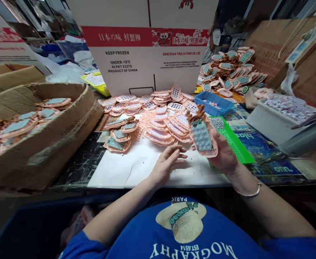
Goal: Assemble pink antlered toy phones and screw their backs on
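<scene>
My right hand (pixel 224 153) holds up a pink toy-phone shell (pixel 203 136) with a grey keypad and brown antlers on top, tilted toward me. My left hand (pixel 168 162) hovers over the white sheet (pixel 125 165) just left of it, fingers stretched and apart, holding nothing. Beyond both hands lies a heap of pink shells (pixel 160 120) with white keypads. A few finished ones with antlers (pixel 118 135) lie to the left of the heap.
A worn cardboard box (pixel 52 133) at left holds more finished shells. A green tray (pixel 232 140) with small metal bits and a blue tray (pixel 213 102) sit at right. A grey bin (pixel 279 120) of keypads stands far right. A white frozen-food carton (pixel 147 54) stands behind.
</scene>
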{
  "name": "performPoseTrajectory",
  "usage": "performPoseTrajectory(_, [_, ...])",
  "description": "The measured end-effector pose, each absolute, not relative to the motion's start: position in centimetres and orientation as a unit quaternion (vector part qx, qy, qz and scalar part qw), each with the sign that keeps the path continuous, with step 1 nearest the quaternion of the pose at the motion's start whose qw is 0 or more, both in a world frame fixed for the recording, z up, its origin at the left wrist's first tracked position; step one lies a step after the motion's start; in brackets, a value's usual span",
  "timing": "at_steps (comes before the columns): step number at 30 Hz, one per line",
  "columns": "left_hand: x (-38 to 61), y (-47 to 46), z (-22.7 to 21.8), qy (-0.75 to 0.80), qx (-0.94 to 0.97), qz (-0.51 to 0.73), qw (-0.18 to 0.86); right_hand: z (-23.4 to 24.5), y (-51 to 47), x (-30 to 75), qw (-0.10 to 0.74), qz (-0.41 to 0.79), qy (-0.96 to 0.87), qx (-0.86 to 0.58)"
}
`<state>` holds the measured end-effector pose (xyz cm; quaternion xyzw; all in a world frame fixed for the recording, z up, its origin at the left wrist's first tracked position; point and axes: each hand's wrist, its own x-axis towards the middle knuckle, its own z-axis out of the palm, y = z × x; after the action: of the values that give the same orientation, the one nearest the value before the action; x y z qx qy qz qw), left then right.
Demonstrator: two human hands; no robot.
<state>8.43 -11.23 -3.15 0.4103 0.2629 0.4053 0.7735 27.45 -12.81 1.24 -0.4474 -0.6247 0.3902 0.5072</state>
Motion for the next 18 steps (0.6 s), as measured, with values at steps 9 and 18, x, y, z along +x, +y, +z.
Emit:
performPoseTrajectory(9, [8.0, -11.6, -4.5, 0.258, 0.484, 0.353, 0.758, 3.4, -3.7, 30.9, 0.370, 0.121, -0.665, -0.638])
performPoseTrajectory(18, [7.8, -11.6, -4.5, 0.269, 0.504, 0.342, 0.746, 3.9, -0.3, 28.1, 0.140, 0.029, -0.699, -0.701])
